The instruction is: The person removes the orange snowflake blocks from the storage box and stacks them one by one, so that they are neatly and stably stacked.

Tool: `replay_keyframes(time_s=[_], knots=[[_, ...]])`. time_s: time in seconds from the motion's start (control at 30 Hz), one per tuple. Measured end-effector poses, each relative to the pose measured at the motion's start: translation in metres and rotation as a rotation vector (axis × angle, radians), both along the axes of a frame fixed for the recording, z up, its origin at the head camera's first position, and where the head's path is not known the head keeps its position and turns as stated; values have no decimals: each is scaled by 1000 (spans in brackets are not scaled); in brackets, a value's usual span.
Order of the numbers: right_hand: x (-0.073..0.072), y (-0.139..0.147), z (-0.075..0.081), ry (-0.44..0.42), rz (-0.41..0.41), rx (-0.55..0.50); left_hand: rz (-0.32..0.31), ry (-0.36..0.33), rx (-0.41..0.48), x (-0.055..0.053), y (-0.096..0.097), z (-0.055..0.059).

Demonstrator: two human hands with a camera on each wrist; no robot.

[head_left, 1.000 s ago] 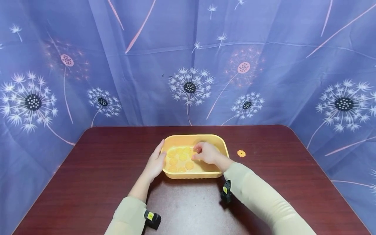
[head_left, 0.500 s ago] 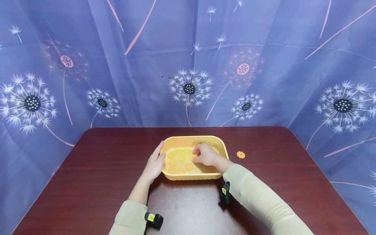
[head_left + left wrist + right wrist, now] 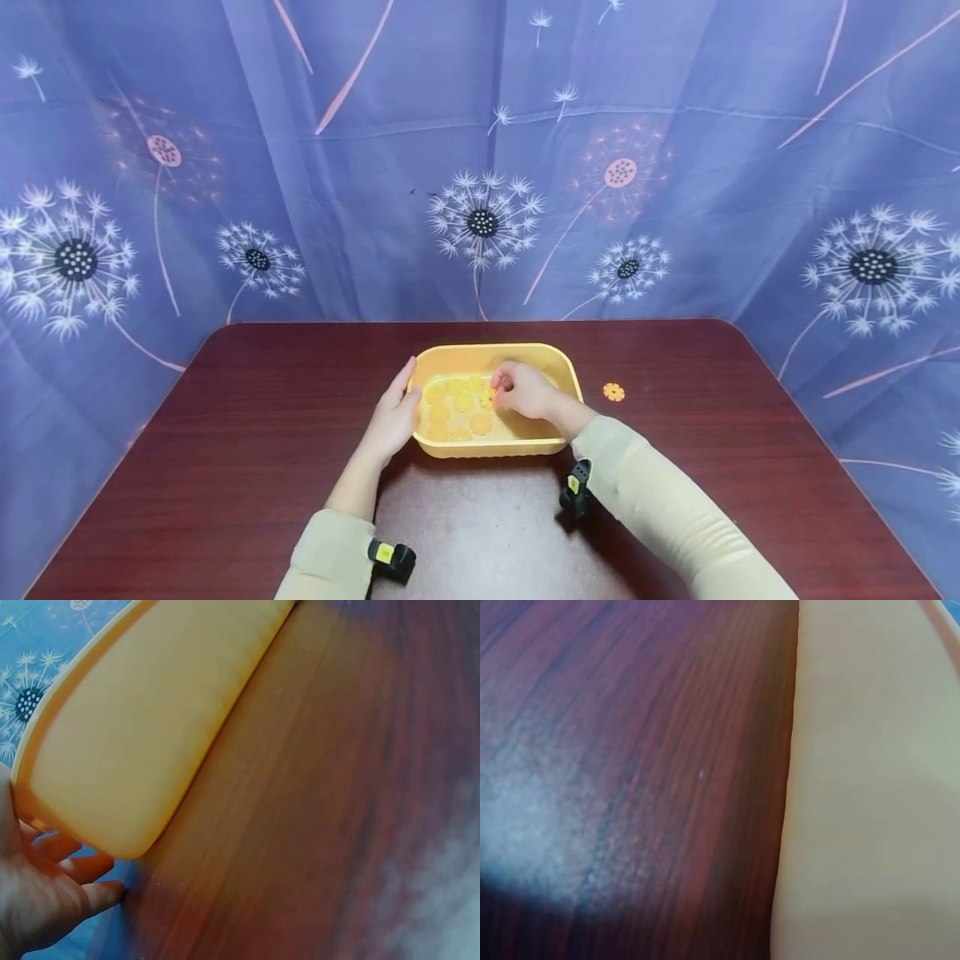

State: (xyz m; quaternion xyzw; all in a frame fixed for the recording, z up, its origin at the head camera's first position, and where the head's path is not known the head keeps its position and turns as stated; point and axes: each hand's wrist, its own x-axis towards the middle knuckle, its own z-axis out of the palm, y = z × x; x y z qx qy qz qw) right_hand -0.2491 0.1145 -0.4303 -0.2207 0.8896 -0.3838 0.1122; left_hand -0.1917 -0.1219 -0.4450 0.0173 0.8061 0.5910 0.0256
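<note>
A yellow plastic basin (image 3: 491,451) stands at the middle of the far half of the table. At its left end my left hand (image 3: 392,419) grips the rim, thumb on the rim and fingers against the outside, as the left wrist view shows beside the basin wall (image 3: 127,750). Inside the basin, my right hand (image 3: 531,393) pinches an orange flower-shaped disc (image 3: 489,400) between thumb and fingertips. Several similar yellow-orange discs (image 3: 462,402) lie on the basin floor left of it. Only the basin's outer wall (image 3: 870,780) and table show in the right wrist view; the hand is hidden there.
One orange flower disc (image 3: 613,392) lies on the dark red wooden table (image 3: 262,433), right of the basin. A blue curtain (image 3: 360,208) with dandelion prints hangs behind the table's far edge. Black wrist cameras (image 3: 576,490) sit at both cuffs.
An orange disc now shows at my right fingertips, close over the basin floor. The left hand keeps its hold on the basin's end. The head view has shifted slightly.
</note>
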Motion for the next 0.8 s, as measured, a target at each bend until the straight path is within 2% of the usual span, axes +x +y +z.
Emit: replay_keyframes(time_s=[0.2, 0.43, 0.5, 0.8], knots=[[-2, 2, 2, -32, -5, -51, -3, -6, -3, -1, 0, 2], [1, 2, -1, -190, -30, -166, 5, -45, 7, 0, -2, -1], [1, 2, -1, -211, -38, -200, 2, -51, 12, -1, -2, -1], [0, 4, 3, -200, -57, -237, 22, -18, -6, 0, -1, -1]])
